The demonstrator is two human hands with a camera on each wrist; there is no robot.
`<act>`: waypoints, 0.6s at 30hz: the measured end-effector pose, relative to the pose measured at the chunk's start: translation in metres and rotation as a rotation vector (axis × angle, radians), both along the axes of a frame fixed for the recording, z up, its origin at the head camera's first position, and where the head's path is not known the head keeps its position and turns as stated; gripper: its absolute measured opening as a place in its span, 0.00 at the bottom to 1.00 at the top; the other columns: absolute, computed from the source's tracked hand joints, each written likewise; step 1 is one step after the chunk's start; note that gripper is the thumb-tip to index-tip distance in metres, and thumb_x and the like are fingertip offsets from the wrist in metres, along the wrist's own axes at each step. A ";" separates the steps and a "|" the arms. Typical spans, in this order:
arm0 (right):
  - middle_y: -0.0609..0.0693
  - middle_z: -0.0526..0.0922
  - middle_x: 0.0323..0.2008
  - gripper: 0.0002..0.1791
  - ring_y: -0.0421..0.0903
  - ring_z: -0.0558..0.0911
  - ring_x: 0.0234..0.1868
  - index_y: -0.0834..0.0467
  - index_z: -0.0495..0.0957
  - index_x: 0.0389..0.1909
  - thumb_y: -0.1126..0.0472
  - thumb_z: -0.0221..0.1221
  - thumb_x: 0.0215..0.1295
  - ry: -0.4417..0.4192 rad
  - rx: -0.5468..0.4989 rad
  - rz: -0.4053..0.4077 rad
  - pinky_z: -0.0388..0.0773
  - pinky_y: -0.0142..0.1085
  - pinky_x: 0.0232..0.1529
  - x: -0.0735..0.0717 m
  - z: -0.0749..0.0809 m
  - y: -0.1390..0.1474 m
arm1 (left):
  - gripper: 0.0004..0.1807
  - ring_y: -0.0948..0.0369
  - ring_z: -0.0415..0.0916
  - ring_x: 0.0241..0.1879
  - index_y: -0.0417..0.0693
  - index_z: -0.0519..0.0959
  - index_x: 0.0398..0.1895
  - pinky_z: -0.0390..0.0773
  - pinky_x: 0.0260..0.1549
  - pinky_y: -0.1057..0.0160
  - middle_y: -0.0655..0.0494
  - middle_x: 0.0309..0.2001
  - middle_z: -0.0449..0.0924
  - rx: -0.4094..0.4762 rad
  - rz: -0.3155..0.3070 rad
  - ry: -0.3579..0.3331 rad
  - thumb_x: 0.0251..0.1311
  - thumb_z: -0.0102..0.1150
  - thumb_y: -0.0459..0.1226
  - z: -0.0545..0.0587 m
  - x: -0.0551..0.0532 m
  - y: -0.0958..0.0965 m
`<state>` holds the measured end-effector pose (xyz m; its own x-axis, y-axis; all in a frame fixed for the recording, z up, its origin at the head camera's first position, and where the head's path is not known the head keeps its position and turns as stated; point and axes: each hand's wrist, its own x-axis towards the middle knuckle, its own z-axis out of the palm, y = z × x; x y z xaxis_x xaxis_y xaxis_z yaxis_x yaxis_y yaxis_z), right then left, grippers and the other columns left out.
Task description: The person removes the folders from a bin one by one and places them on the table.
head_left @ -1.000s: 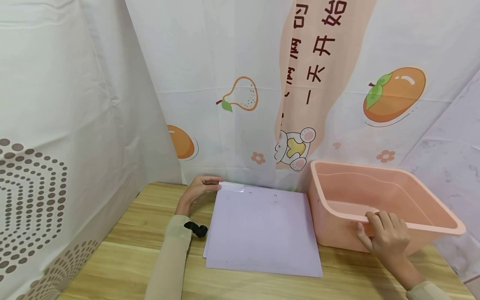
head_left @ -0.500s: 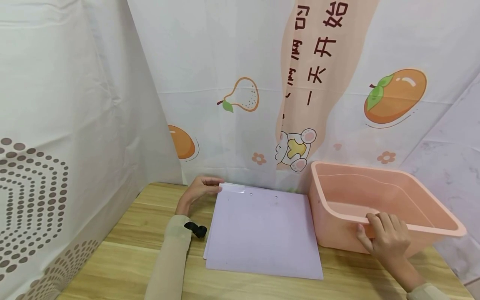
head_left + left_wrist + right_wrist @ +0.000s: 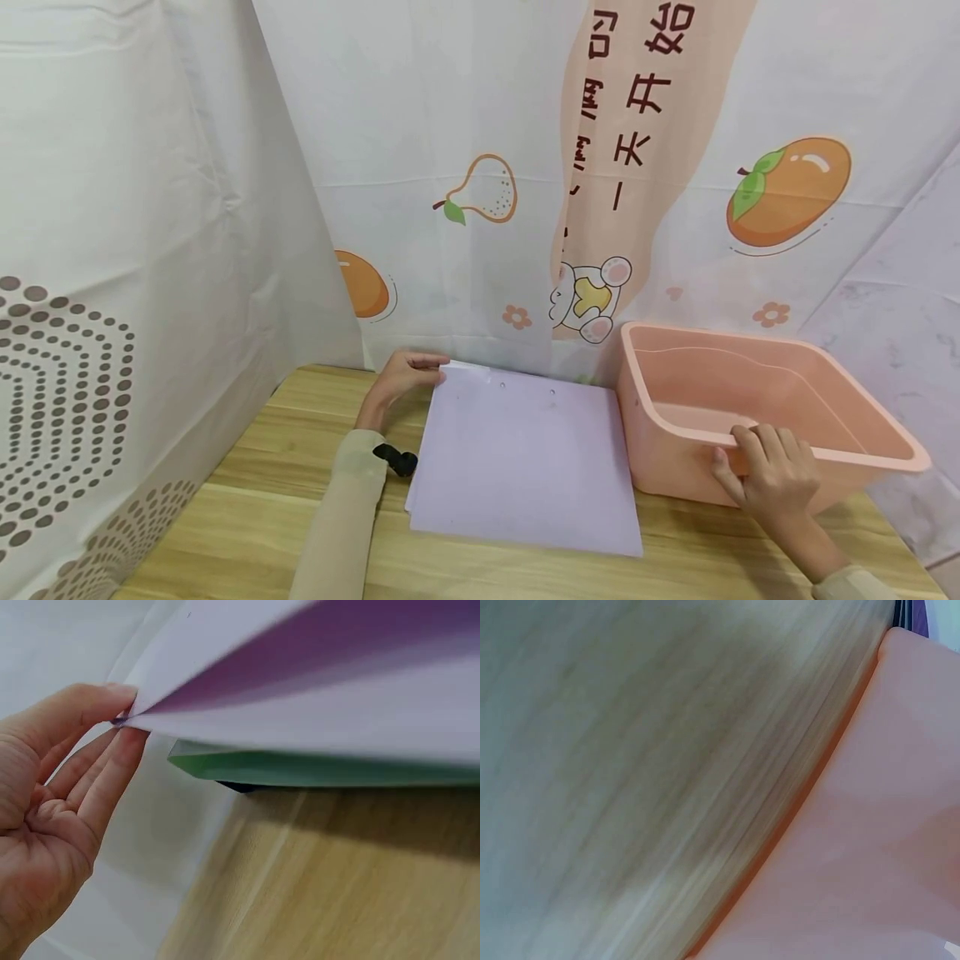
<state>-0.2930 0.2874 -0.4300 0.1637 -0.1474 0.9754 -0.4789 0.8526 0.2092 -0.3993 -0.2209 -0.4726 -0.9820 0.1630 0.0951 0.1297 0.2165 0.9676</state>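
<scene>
A pale purple folder (image 3: 525, 458) lies flat on the table in the head view, with a clear label strip at its back left corner. My left hand (image 3: 401, 383) pinches that corner between thumb and fingers. In the left wrist view the purple sheets fan apart from the fingertips, lifted a little above a green folder (image 3: 300, 769) and a dark corner below it. My right hand (image 3: 776, 479) grips the front rim of a pink plastic basin (image 3: 675, 450), fingers over the edge and thumb outside. The right wrist view shows the basin's side wall, not the fingers.
The wood-grain table (image 3: 247, 475) extends to the left and in front of the folder. A printed curtain (image 3: 420, 100) hangs right behind the folder and basin, and another white cloth (image 3: 187, 167) hangs at the left. The basin stands close to the folder's right edge.
The purple folder's pinched corner has shifted slightly, and its near edge has moved a touch away from me. My right hand and the basin have stayed in place.
</scene>
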 end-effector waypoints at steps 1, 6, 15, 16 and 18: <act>0.59 0.67 0.14 0.31 0.59 0.61 0.15 0.65 0.72 0.19 0.43 0.50 0.70 0.002 -0.001 0.001 0.48 0.48 0.15 0.000 0.001 -0.001 | 0.21 0.66 0.85 0.43 0.37 0.85 0.55 0.84 0.44 0.68 0.44 0.53 0.87 0.011 0.020 -0.001 0.56 0.73 0.29 0.000 0.000 0.001; 0.59 0.67 0.14 0.30 0.58 0.61 0.15 0.65 0.72 0.19 0.43 0.49 0.70 0.002 0.000 0.000 0.48 0.48 0.15 0.001 0.002 -0.002 | 0.21 0.69 0.85 0.41 0.35 0.84 0.55 0.83 0.42 0.72 0.42 0.54 0.86 0.030 0.073 0.003 0.55 0.73 0.28 -0.001 0.000 0.004; 0.59 0.68 0.14 0.31 0.59 0.61 0.15 0.65 0.72 0.19 0.42 0.49 0.70 0.001 -0.001 -0.003 0.48 0.48 0.16 0.000 0.000 -0.001 | 0.22 0.68 0.85 0.43 0.33 0.83 0.56 0.82 0.42 0.73 0.37 0.56 0.83 0.029 0.080 -0.021 0.57 0.72 0.28 -0.005 -0.001 0.005; 0.59 0.68 0.14 0.31 0.59 0.61 0.15 0.65 0.72 0.19 0.42 0.49 0.70 0.000 0.000 -0.003 0.48 0.48 0.16 0.000 0.000 -0.001 | 0.22 0.68 0.85 0.43 0.33 0.83 0.56 0.82 0.42 0.73 0.37 0.56 0.83 0.028 0.080 -0.026 0.57 0.72 0.29 -0.005 -0.001 0.005; 0.59 0.68 0.14 0.31 0.59 0.61 0.15 0.66 0.72 0.19 0.42 0.49 0.70 -0.001 0.001 -0.004 0.49 0.48 0.16 0.000 0.000 0.000 | 0.22 0.67 0.85 0.43 0.34 0.83 0.56 0.82 0.42 0.72 0.38 0.55 0.84 0.023 0.078 -0.035 0.57 0.72 0.29 -0.005 -0.002 0.005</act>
